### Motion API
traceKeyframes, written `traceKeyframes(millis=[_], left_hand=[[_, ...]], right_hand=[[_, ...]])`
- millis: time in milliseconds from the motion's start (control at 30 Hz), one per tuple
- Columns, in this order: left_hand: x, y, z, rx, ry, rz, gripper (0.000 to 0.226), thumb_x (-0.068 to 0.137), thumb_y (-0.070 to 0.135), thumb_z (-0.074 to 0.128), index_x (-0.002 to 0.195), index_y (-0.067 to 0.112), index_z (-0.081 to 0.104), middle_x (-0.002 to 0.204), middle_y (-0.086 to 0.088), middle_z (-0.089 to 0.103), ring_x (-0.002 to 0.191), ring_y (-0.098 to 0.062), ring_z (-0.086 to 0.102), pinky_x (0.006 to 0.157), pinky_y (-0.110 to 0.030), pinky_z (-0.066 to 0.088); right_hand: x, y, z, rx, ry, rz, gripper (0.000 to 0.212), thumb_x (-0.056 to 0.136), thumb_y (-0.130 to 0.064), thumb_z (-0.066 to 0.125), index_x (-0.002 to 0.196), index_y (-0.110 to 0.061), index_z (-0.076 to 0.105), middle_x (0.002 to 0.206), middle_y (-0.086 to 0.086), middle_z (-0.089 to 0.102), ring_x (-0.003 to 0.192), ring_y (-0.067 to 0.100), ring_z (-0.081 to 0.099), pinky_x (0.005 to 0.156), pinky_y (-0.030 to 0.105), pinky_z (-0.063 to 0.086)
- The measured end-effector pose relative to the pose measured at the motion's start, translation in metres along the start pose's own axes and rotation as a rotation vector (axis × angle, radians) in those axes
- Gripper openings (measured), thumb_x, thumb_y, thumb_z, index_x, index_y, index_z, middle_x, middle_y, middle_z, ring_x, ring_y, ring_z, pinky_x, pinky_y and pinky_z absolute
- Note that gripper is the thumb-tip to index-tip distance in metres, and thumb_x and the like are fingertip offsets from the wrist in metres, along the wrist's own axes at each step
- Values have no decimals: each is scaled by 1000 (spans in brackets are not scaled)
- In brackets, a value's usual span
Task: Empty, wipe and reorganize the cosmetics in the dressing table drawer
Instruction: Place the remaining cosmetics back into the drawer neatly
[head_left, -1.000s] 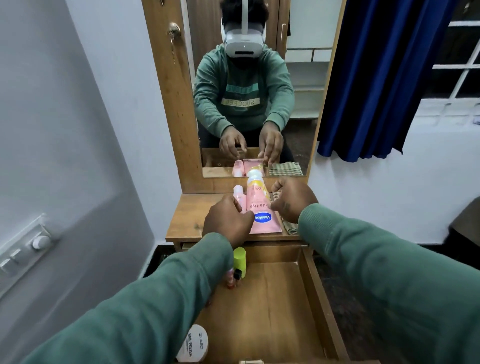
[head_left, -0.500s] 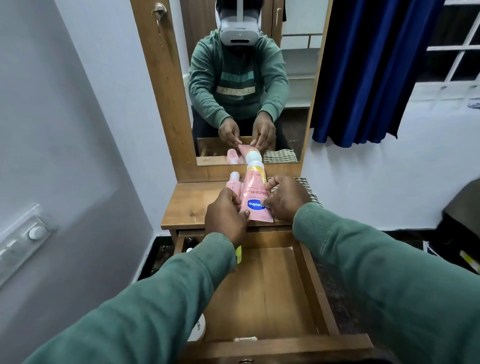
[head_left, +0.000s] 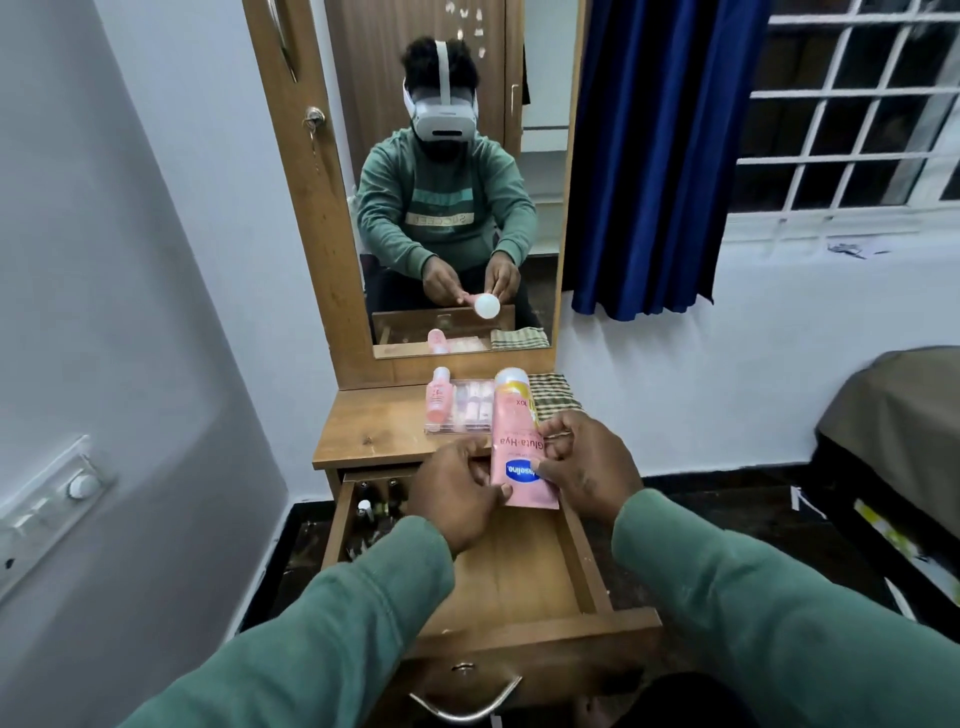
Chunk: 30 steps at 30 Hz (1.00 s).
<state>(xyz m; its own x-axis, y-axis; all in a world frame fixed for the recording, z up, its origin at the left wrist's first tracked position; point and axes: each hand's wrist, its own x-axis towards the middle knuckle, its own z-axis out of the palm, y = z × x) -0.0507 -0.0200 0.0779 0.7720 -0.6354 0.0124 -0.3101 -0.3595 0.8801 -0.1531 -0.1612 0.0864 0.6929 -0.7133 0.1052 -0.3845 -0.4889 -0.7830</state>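
Both hands hold the pink lotion tube (head_left: 521, 447) over the back of the open drawer (head_left: 524, 571), with its white cap pointing away toward the mirror (head_left: 457, 182); the left hand (head_left: 460, 491) pinches the lower left edge of the tube near the flat crimped end, thumb on top; the right hand (head_left: 587, 467) curls its fingers around the right edge at mid-length. The two-sided grip probably keeps the long, soft tube level and steady while it travels between table and drawer (a single grip at one end would let it droop).

On the table (head_left: 374, 436), a small pink bottle (head_left: 438, 395) lies beside a clear box of small items (head_left: 467, 405); a folded checked cloth (head_left: 556, 395) lies just to their right, likely kept near for wiping. These things sit in a row at the back, which leaves the front edge free.

The drawer floor shows bare wood across the middle and right; several small dark bottles (head_left: 376, 499) stand in its back left corner, partly hidden by the left hand. Whether the tube is going in or coming out cannot be told from this view; the emptied floor suggests that refilling is the step in hand.
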Motion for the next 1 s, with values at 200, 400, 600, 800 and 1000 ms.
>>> traceKeyframes(millis=[200, 400, 600, 800, 1000], left_hand=[[-37, -23, 17, 24, -88, -51, 63, 81, 13, 84, 138, 22, 58, 86, -7, 71, 84, -26, 73, 73, -42, 62], [-50, -36, 21, 88, -150, -115, 66, 83, 14, 83, 142, 19, 53, 76, 1, 72, 68, -13, 71, 66, -33, 61], [-43, -42, 25, 150, -257, -215, 62, 84, 19, 82, 139, 17, 54, 95, -4, 75, 75, -12, 70, 66, -27, 55], [-24, -49, 34, 202, -350, -294, 51, 83, 11, 82, 129, 17, 62, 103, -10, 76, 90, -22, 75, 73, -33, 61], [-7, -61, 44, 136, -359, -350, 37, 88, -8, 69, 115, 15, 60, 103, -21, 74, 92, -36, 75, 63, -35, 57]], right_hand=[[-39, 28, 10, -27, -49, 20, 28, 87, -11, 80, 109, -21, 65, 86, -5, 68, 80, 7, 66, 74, 30, 61], [-55, 38, 28, -128, -126, 32, 36, 88, -15, 81, 116, -25, 62, 109, -5, 71, 98, 12, 70, 80, 30, 63], [-59, 42, 41, -300, -212, 46, 52, 87, -19, 82, 133, -27, 58, 126, 0, 70, 104, 17, 70, 82, 28, 58], [-56, 47, 50, -429, -260, 31, 54, 88, -27, 82, 136, -20, 58, 127, 5, 69, 109, 23, 68, 90, 33, 57], [-53, 47, 68, -526, -257, 40, 47, 92, -28, 76, 133, -8, 63, 116, 12, 70, 102, 29, 68, 88, 34, 57]])
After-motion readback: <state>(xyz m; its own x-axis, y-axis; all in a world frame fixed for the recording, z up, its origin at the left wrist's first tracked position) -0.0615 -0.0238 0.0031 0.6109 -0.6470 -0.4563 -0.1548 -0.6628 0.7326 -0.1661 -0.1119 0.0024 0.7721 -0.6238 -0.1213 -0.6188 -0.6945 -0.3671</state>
